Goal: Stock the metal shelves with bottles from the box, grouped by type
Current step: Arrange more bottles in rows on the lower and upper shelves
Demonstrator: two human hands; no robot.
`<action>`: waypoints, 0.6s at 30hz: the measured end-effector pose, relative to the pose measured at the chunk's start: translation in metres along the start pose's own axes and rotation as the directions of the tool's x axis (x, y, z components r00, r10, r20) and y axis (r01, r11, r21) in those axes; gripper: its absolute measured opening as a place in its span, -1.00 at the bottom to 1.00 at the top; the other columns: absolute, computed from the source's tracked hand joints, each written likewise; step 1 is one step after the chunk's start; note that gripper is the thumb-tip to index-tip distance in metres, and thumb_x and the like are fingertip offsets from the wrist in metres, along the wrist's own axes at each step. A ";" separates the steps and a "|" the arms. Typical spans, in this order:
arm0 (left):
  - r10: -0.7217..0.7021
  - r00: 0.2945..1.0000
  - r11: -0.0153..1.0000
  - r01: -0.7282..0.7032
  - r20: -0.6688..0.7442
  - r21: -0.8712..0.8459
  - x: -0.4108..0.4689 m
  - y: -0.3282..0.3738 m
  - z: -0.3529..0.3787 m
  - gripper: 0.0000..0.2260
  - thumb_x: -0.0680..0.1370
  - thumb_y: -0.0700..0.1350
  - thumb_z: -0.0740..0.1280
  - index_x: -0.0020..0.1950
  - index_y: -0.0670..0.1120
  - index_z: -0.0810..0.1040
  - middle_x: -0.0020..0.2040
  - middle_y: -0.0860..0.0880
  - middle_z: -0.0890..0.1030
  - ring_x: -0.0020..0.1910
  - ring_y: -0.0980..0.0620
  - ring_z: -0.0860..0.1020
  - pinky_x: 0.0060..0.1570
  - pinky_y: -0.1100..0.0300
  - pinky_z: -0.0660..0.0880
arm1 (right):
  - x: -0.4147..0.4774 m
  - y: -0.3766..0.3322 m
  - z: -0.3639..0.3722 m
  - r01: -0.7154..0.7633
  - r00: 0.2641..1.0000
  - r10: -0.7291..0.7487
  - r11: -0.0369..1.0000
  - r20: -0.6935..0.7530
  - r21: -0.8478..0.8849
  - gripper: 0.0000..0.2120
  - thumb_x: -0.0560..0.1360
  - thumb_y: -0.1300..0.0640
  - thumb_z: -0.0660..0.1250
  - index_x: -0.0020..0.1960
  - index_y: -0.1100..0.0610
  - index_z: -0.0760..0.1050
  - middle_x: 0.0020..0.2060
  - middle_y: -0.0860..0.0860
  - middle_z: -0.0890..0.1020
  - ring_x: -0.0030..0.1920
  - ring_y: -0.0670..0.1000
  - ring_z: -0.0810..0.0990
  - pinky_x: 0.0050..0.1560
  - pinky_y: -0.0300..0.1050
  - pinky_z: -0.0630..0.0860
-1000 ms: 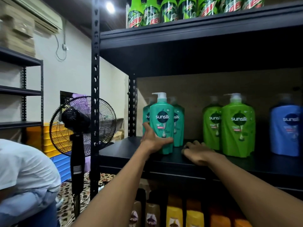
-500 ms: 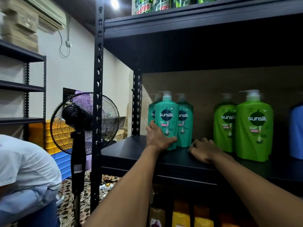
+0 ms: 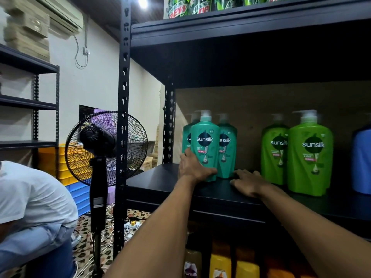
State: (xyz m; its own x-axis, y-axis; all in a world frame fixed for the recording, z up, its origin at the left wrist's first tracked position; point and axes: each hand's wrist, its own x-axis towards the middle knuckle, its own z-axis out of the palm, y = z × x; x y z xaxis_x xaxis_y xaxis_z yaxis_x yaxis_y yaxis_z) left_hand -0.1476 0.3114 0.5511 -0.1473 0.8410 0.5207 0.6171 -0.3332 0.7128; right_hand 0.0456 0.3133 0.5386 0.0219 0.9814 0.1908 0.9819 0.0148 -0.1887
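The left hand (image 3: 193, 167) was wrapped round the lower left flank of the front teal bottle (image 3: 206, 143), thumb laid across the foot of its label and fingers curled out of sight behind. The right hand (image 3: 249, 183) lay palm down with relaxed fingers on the black shelf (image 3: 160, 183) just right of it, holding nothing. That bottle stood upright a little left of the frame's centre, near the shelf's front-left corner. Two more teal bottles (image 3: 227, 145) stood close behind it; whether they touched, I could not tell. Further right in the frame stood the light green bottles (image 3: 310, 155), well apart from the teal group, and a blue bottle (image 3: 361, 161) was cut by the right edge. Soda bottles (image 3: 180, 7) lined the shelf along the top edge, and yellow bottles (image 3: 219, 263) showed in the dark at the bottom. To my eye the gripped bottle was a big, full pump pack: heavy for one hand, stiff-walled, glossy and likely slippery, and tall enough to tip if shoved high up. The low hold looked right for sliding it. For lifting, I'd judge the waist, with a palm under the base, safer than the pump head (image 3: 205, 115), which might twist or give. A standing fan (image 3: 106, 147) and a person in a white shirt (image 3: 30, 197) filled the left of the frame.
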 end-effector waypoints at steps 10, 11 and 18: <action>0.040 0.999 0.998 -0.040 0.005 -0.042 0.003 -0.004 -0.001 -0.12 0.28 0.01 0.65 0.42 -0.07 0.20 0.28 -0.11 0.41 0.26 -0.14 0.46 0.31 -0.12 0.49 | 0.012 0.006 0.004 0.030 0.999 -0.031 0.999 0.037 0.034 -0.38 0.61 -0.13 -0.01 0.64 -0.07 -0.04 0.63 -0.02 0.05 0.60 0.16 0.01 0.53 0.23 0.08; 0.039 0.999 0.998 -0.039 0.007 -0.048 0.003 -0.005 0.000 -0.13 0.29 0.00 0.65 0.41 -0.07 0.20 0.27 -0.11 0.41 0.26 -0.14 0.46 0.31 -0.12 0.49 | 0.012 0.006 0.005 0.024 0.999 -0.025 0.999 0.037 0.032 -0.39 0.62 -0.12 0.00 0.64 -0.07 -0.04 0.63 -0.02 0.05 0.60 0.17 0.01 0.54 0.22 0.08; 0.004 1.000 0.997 -0.002 0.023 -0.080 0.008 -0.008 0.003 -0.11 0.20 0.03 0.68 0.37 -0.04 0.24 0.26 -0.10 0.45 0.26 -0.17 0.51 0.27 -0.15 0.53 | 0.016 0.008 0.006 0.017 0.998 -0.020 0.998 0.054 0.058 -0.40 0.63 -0.11 0.00 0.64 -0.10 -0.06 0.63 -0.02 0.05 0.60 0.16 -0.01 0.54 0.24 0.05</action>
State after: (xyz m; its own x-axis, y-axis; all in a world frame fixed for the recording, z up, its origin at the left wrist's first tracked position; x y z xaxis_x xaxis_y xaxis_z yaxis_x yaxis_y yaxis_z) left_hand -0.1516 0.3214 0.5482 -0.1273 0.8493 0.5123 0.5535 -0.3678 0.7473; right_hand 0.0526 0.3298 0.5342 -0.0075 0.9898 0.1425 0.9697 0.0420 -0.2406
